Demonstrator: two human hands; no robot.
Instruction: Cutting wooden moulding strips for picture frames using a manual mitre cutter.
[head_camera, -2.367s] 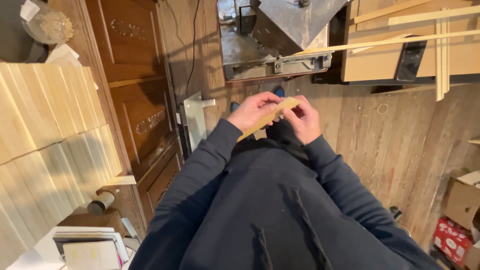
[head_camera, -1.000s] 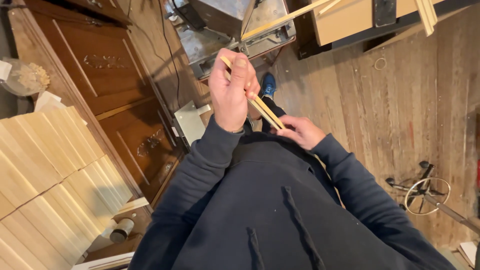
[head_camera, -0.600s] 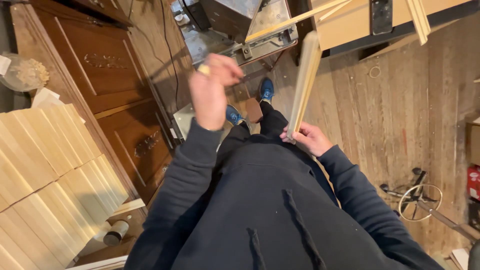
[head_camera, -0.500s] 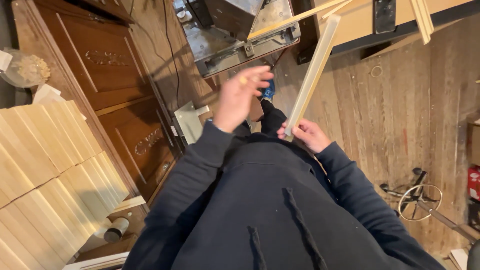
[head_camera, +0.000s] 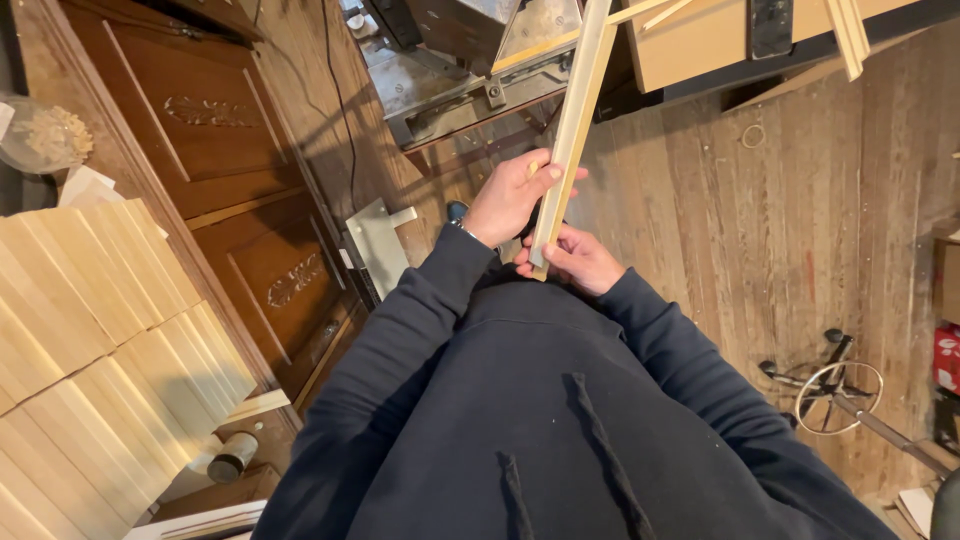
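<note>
A long pale wooden strip (head_camera: 572, 128) stands nearly upright in front of my chest, its top leaning away toward the machine. My right hand (head_camera: 572, 258) grips its lower end. My left hand (head_camera: 512, 195) closes around the strip a little higher, with a small pencil-like object between its fingers. Both arms are in dark blue sleeves.
A metal woodworking machine (head_camera: 462, 70) stands ahead on the plank floor. A carved brown wooden door panel (head_camera: 225, 160) leans at the left. Stacks of pale boards (head_camera: 90, 330) fill the lower left. A workbench with loose strips (head_camera: 720, 35) is at top right; a wheeled metal stand (head_camera: 835, 390) lies right.
The strip has swung from lying between both hands to nearly upright. My left hand let go, rose, then came back down and closed on the strip again.
</note>
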